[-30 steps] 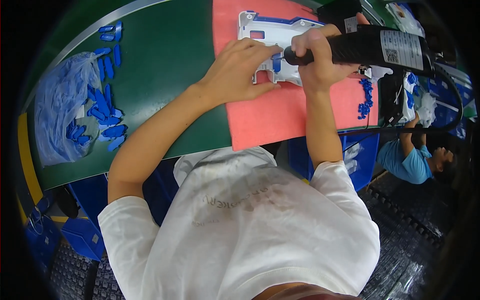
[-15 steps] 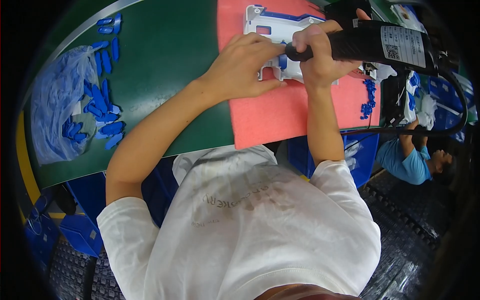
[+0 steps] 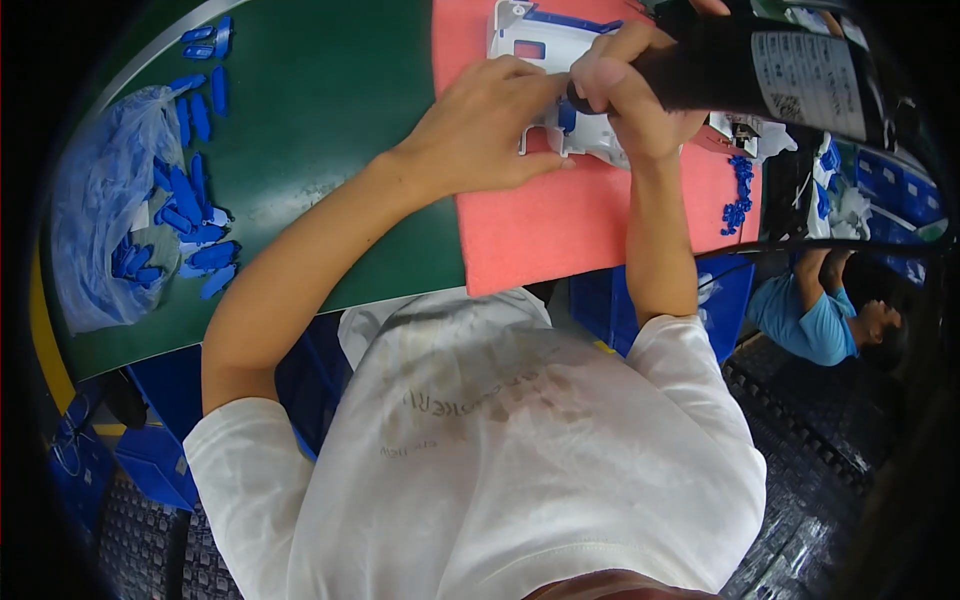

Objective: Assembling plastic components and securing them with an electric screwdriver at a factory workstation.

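One white housing (image 3: 562, 60) lies on a pink mat (image 3: 540, 235) at the far middle of the scene, a blue insert (image 3: 567, 116) showing between two bare hands. The right hand (image 3: 640, 108) wraps closed around a black handheld tool (image 3: 712, 72), its nose close to the insert; the left hand (image 3: 485, 125) rests over the housing, thumb spread from the fingers, though whether its hidden fingertips pinch anything cannot be told. A slip of the nose, perhaps from a tilted tool, could mar the plastic or catch those nearby fingers; the soft mat might let the housing shift under pressure. The housing looks hard and smooth, with a rectangular cutout; the mat appears matte and spongy. Tiny blue parts (image 3: 737, 195) cluster at right. At left, slim, rounded blue pieces (image 3: 183, 195) spill from a crinkled clear bag (image 3: 95, 230) across the glossy green surface (image 3: 320, 110).
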{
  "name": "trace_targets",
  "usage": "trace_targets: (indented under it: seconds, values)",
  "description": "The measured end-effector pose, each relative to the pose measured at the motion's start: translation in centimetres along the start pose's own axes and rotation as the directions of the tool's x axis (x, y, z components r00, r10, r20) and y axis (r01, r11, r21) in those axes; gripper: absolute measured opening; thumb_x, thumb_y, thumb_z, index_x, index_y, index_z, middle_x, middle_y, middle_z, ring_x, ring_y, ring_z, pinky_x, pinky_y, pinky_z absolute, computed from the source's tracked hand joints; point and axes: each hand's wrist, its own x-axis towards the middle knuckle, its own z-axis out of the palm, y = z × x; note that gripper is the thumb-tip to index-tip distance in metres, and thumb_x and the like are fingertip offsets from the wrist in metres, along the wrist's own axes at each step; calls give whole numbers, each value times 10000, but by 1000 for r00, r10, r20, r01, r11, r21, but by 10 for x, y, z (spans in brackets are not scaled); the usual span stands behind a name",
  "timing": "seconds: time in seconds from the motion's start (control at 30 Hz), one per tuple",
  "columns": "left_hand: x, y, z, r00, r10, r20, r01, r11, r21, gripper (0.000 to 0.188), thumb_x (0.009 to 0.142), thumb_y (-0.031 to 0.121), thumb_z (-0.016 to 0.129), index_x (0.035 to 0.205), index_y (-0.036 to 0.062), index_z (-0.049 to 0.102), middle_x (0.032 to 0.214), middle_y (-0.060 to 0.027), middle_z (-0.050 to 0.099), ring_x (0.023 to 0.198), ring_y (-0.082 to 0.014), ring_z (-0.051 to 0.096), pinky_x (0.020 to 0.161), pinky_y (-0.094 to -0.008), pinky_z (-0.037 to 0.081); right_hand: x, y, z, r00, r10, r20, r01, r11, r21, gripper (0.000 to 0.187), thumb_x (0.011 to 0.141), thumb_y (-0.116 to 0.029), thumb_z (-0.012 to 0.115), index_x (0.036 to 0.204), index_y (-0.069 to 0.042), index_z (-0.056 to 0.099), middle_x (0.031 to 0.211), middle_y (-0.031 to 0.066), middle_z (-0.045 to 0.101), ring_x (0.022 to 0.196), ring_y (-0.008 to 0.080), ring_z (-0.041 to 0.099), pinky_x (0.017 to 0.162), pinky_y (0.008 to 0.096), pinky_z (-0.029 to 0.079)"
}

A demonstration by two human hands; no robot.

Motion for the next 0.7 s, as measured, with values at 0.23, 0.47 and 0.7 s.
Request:
trace_targets:
  seconds: [0.23, 0.47, 0.7]
  values:
    - [2, 0, -3, 995, -53, 90, 56, 998, -31, 565, 733, 350, 802, 1153, 16, 627, 1204, -131, 615, 1133, -319, 542, 975, -432, 436, 7, 21, -5, 968, -216, 127, 194, 967, 163, 260, 809, 105, 547, 1048, 27, 477, 617, 109, 524, 466, 202, 494, 482, 357, 476]
    - [13, 3, -9, 998, 55, 11, -54, 993, -102, 439, 721, 292, 760, 1053, 52, 602, 957, -121, 620, 1014, -309, 558, 896, -434, 437, -3, 26, -26, 956, -216, 199, 238, 967, -90, 493, 1001, -420, 305, 1028, 6, 550, 655, 145, 540, 507, 256, 523, 522, 391, 476]
    - [12, 7, -12, 998, 40, 57, -29, 984, -178, 349, 688, 218, 766, 926, 39, 582, 883, -140, 593, 939, -342, 552, 839, -435, 449, -10, -2, 41, 859, 174, -481, 317, 557, 767, 701, 842, 28, 551, 1447, -57, 207, 663, 69, 482, 473, 137, 464, 496, 274, 437]
